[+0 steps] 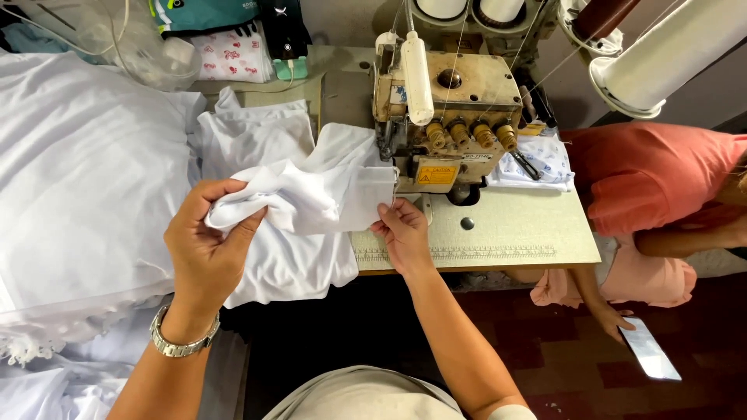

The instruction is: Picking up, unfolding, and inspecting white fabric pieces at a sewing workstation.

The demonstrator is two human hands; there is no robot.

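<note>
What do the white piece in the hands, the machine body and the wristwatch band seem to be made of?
White piece: soft thin fabric, probably knit or cotton; it folds and creases, matte. Machine body: painted metal, beige, worn with rust-like stains. Watch band: metal links, silvery and shiny.

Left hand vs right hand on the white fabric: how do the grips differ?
The left hand bunches a thick fold of the white fabric piece in a full grip, well away from the beige overlock sewing machine; the right hand only pinches the fabric's flat edge with its fingertips, right at the machine's foot. The left wrist carries a silver metal wristwatch; the right wrist is bare. Both hold the same fabric piece.
</note>
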